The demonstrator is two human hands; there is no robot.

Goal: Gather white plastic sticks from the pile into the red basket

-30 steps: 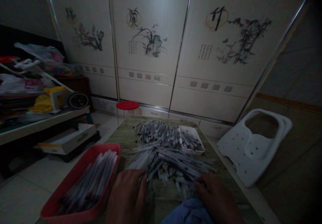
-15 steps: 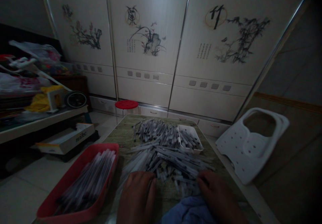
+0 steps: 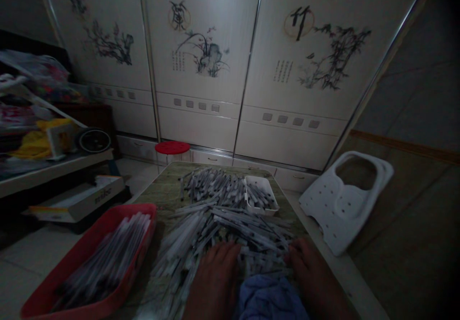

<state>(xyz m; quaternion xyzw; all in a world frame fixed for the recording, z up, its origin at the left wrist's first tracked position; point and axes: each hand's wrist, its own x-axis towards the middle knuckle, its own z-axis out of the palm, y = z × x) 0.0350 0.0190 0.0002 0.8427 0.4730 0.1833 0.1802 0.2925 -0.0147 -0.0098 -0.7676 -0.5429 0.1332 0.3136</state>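
Observation:
A large heap of thin translucent tubes with dark ends (image 3: pixel 212 186) covers much of the greenish table (image 3: pixel 161 190). My left hand (image 3: pixel 219 272) lies at the heap's near edge, its fingers curled down against the tubes; what is under the fingertips is hidden. To the right, my right hand (image 3: pixel 305 262) has its fingers pinched together beside short pieces; anything in them is too dark to make out. Blue crumpled cloth (image 3: pixel 269 298) lies between my wrists. At the back right of the table, a white tray (image 3: pixel 271 188) holds more tubes.
A red basket (image 3: pixel 143 210) with long clear tubes stands at the left. Behind the table is a red stool (image 3: pixel 172 147). A white perforated plastic chair (image 3: pixel 345 205) is at the right, and a loaded bench (image 3: pixel 53 166) at the far left.
My left hand has moved right and forward against the tubes, uncovering tubes on its left. My right hand stays near the right edge of the pile. The view has shifted slightly.

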